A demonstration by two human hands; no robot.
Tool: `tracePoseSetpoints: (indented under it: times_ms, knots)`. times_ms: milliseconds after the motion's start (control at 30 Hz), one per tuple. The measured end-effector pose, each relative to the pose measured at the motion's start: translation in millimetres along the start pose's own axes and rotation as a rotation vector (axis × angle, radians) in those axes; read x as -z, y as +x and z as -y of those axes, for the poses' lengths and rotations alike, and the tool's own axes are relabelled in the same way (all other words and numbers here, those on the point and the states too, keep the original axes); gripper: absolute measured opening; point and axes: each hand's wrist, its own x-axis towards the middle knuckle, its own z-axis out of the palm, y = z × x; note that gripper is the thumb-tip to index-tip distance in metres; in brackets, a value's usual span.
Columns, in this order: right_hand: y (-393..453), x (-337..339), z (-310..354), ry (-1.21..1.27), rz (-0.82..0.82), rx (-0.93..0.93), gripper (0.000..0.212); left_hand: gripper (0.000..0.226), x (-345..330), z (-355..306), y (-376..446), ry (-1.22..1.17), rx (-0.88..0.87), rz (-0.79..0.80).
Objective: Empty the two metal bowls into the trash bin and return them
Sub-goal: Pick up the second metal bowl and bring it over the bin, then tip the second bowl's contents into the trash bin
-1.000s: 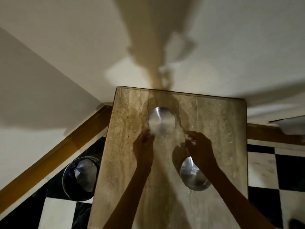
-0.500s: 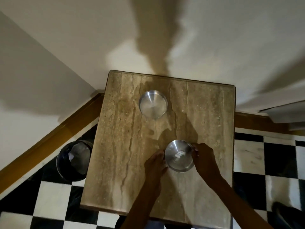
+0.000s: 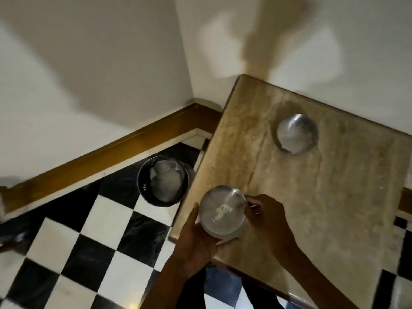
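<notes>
A metal bowl (image 3: 223,211) with a small pale lump of scraps inside is held over the near left corner of the stone table (image 3: 330,197). My left hand (image 3: 197,241) cups it from below and the left side. My right hand (image 3: 265,216) pinches its right rim. A second metal bowl (image 3: 296,133) rests on the table farther back, with nothing visible in it. The round black trash bin (image 3: 163,181), lined with a pale bag, stands on the floor just left of the table.
The table stands in a room corner against white walls with a brown wooden skirting board (image 3: 107,152). The floor (image 3: 89,253) is black and white checkered tile. A dark blurred shape lies at the far left floor edge.
Both hands have taken hold of the near bowl and carried it left to the table's corner, toward the bin. The view has swung left, so bin and floor show more.
</notes>
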Motion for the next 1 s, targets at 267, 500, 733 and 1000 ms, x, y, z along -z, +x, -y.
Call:
tracePoseSetpoints:
  times_ms: [267, 500, 733, 1000]
  knots:
    - [48, -105, 96, 0.002, 0.124, 0.129, 0.017, 0.102, 39, -95, -23, -0.287, -0.126, 0.103]
    - [106, -157, 103, 0.008, 0.270, 0.097, 0.022, 0.088, 70, -155, 23, -0.253, -0.236, -0.070]
    - [118, -170, 87, -0.217, 0.391, 0.305, 0.051, 0.089, 112, -177, 72, 0.899, -0.648, -0.674]
    - [117, -202, 79, -0.901, 0.590, 0.750, 0.096, 0.139, 147, -182, 79, 1.638, -1.042, -0.455]
